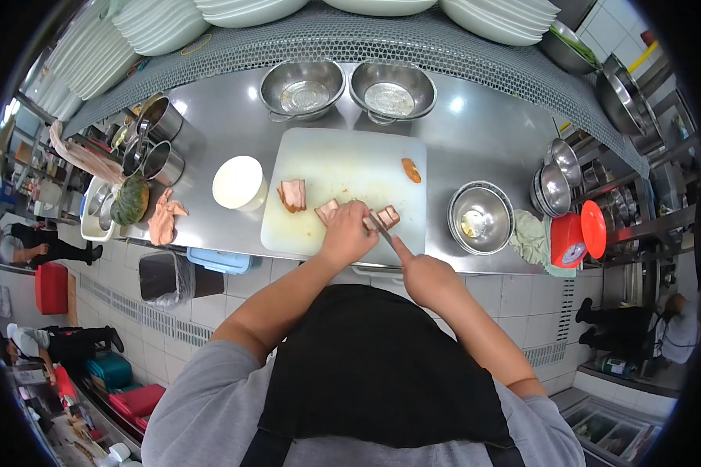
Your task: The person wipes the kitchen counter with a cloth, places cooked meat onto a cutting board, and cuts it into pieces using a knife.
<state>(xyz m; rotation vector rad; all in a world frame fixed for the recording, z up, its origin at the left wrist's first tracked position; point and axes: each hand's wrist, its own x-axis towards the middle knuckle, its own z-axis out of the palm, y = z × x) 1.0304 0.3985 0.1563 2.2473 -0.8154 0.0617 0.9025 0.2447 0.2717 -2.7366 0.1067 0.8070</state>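
Note:
On the white cutting board (350, 152), my left hand (349, 235) presses bent fingers down on a strip of pork belly (326, 211). My right hand (428, 277) is wrapped round the handle of a knife (380, 227). Its blade lies against the meat, just right of my left fingertips. Cut pork belly pieces (389, 215) sit beside the blade. Another chunk of pork belly (292, 195) rests at the board's left side, and a small browned piece (410, 170) lies near the upper right corner.
Two steel bowls (302, 87) (392, 89) stand behind the board. To the left are a white tub (239, 184), a pinkish cloth (166, 218) and a green squash (131, 200). Stacked steel bowls (481, 218), a pale cloth (531, 241) and a red scale (567, 241) are to the right.

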